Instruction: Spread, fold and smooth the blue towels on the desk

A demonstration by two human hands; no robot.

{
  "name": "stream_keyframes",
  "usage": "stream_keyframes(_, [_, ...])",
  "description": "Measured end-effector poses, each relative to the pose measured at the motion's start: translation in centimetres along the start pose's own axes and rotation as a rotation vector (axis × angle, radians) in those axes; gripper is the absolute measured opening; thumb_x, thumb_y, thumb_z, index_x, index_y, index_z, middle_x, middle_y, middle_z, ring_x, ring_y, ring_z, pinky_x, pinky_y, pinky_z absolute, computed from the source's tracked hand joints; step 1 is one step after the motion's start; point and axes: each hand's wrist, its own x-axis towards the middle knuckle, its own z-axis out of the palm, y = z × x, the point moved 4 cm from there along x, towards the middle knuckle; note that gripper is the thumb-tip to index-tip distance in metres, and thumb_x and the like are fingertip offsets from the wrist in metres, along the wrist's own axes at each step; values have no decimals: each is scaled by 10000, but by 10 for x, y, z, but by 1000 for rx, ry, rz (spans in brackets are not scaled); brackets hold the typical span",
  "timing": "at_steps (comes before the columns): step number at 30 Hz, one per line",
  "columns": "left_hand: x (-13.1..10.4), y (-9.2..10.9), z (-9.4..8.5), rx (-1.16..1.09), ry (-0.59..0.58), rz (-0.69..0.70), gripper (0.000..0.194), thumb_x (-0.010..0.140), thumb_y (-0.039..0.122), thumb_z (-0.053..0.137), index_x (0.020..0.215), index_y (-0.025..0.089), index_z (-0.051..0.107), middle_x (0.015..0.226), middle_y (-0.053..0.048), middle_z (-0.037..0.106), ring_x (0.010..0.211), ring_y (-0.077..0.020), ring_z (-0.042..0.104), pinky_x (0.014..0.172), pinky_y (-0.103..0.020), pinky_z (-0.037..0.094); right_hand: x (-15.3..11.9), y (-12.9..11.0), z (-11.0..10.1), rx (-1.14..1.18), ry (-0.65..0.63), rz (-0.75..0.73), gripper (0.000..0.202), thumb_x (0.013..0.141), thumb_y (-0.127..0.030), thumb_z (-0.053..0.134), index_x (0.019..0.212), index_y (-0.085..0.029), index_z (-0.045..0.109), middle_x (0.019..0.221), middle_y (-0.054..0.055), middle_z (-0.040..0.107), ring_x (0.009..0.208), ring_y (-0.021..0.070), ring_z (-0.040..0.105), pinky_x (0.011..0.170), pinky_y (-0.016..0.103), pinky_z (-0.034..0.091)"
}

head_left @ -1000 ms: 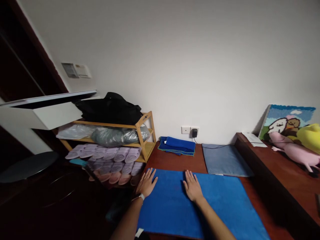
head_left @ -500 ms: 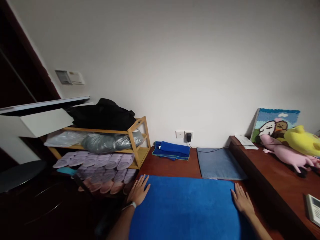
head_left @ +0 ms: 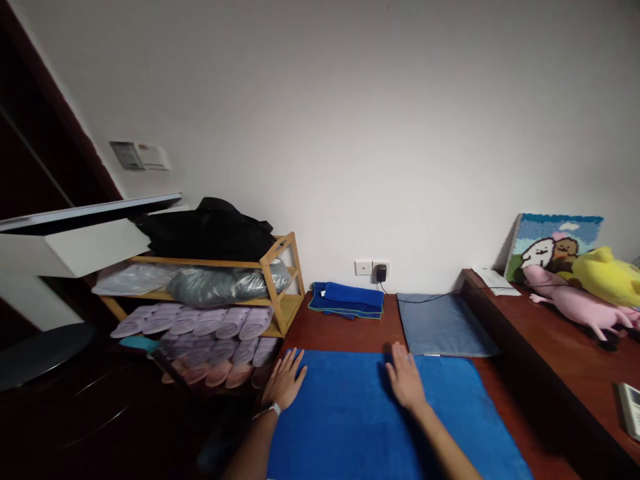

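A bright blue towel is spread flat over the reddish-brown wooden table, and its near edge runs out of view. My left hand lies flat with spread fingers on the towel's far left corner; a watch is on that wrist. Over the middle of the towel's far part is my right hand, fingers stretched out and holding nothing. Its shadow falls on the cloth, and I cannot tell whether the palm touches. Behind the towel lie a folded blue cloth and a grey-blue cloth.
A wooden rack at the left carries a black bag and several lilac slippers. A plug with a black cable sits in the wall. On the raised ledge at right are plush toys and a picture.
My right hand has moved left from the towel's far right corner to over its middle. My left hand stays at the left corner.
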Motion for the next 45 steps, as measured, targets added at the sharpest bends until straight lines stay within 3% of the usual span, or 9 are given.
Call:
stream_keyframes(4, [-2, 1, 0, -18, 6, -2, 617, 1040, 509, 351, 1591, 241, 417, 1681, -77, 360, 1567, -257, 301, 1283, -501, 239, 6, -93, 37, 75, -143, -214, 744, 1058, -565, 149, 1651, -120, 207, 1717, 70, 163, 1599, 223, 139, 1309, 428, 125])
stream_keyframes(7, [-2, 0, 0, -18, 9, -4, 609, 1042, 506, 349, 1590, 249, 418, 1679, -77, 365, 1565, -254, 306, 1281, -503, 240, 7, -96, 51, 63, -179, -180, 726, 1056, -550, 180, 1648, -132, 226, 1713, 87, 172, 1599, 236, 147, 1307, 465, 115])
stream_keyframes(11, [-1, 0, 1, -4, -3, 2, 610, 1047, 513, 328, 1593, 254, 411, 1685, -66, 356, 1569, -238, 298, 1283, -482, 234, -1, -26, 43, 5, -136, -73, 726, 1049, -560, 202, 1645, -146, 246, 1711, 75, 199, 1599, 227, 157, 1307, 462, 99])
stream_keyframes(19, [3, -3, 5, -3, 12, -6, 600, 1038, 484, 354, 1583, 245, 428, 1678, -78, 373, 1558, -247, 326, 1277, -491, 240, -33, 184, -8, -224, -124, 310, 752, 1021, -505, 183, 1649, -93, 202, 1721, 77, 194, 1597, 234, 173, 1298, 444, 134])
stream_keyframes(24, [4, -4, 4, 17, 7, 0, 608, 1035, 484, 349, 1585, 236, 424, 1676, -79, 375, 1559, -240, 322, 1278, -483, 241, -39, 236, -25, -233, -113, 395, 754, 1017, -490, 172, 1650, -82, 199, 1722, 87, 191, 1595, 229, 181, 1295, 429, 155])
stream_keyframes(29, [4, -4, 5, 19, 3, 2, 611, 1037, 492, 343, 1587, 239, 421, 1675, -79, 377, 1556, -244, 330, 1277, -486, 239, -39, 186, -28, -238, 5, 328, 736, 1020, -456, 203, 1620, -38, 294, 1702, 120, 252, 1593, 266, 190, 1303, 452, 121])
stream_keyframes(37, [4, -3, 7, -5, 22, 10, 608, 1028, 487, 357, 1575, 235, 441, 1672, -84, 384, 1559, -248, 323, 1276, -493, 235, -39, -28, 23, 27, -67, -172, 731, 1063, -589, 138, 1653, -163, 208, 1714, 32, 186, 1596, 199, 166, 1314, 422, 138])
stream_keyframes(40, [5, -4, 8, 1, 20, 11, 617, 1030, 488, 348, 1579, 221, 434, 1675, -92, 377, 1557, -247, 326, 1279, -488, 229, -41, -27, 31, 33, -114, -130, 732, 1057, -598, 162, 1646, -169, 239, 1705, 48, 216, 1594, 215, 176, 1310, 448, 138])
stream_keyframes(45, [7, -6, 10, 11, 30, 5, 611, 1030, 480, 343, 1579, 228, 436, 1671, -88, 386, 1555, -251, 332, 1277, -494, 234, -57, 83, 10, -68, -97, 114, 748, 1032, -590, 199, 1647, -168, 249, 1707, 55, 227, 1595, 229, 177, 1307, 462, 121])
